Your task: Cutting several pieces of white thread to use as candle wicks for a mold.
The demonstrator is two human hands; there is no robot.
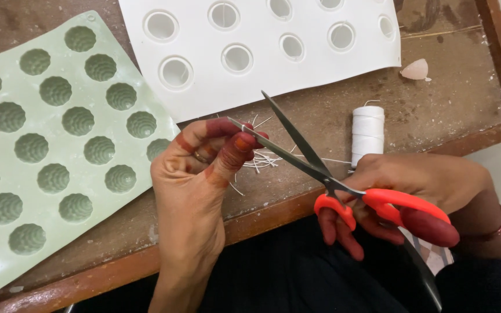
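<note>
Two hands work over the front edge of a worn wooden tray-table (pixel 378 116). The right hand (pixel 418 179) grips orange-handled scissors (pixel 320 168), fingers through the loops, steel blades parted and pointing up-left. The left hand (pixel 198 168), nearer the blade tips, pinches what looks like a thin white wick (pixel 240 124) between thumb and fingertips; it is too fine to see clearly, but seems to lie across the open blades. Short white offcuts (pixel 262 159) litter the wood just beside the fingers. A spool of white thread (pixel 368 132) stands behind the right hand. A soft green silicone mould (pixel 47 133) with ridged cups fills the left corner; a white mould (pixel 250 52) with smooth round cups lies along the far edge.
</note>
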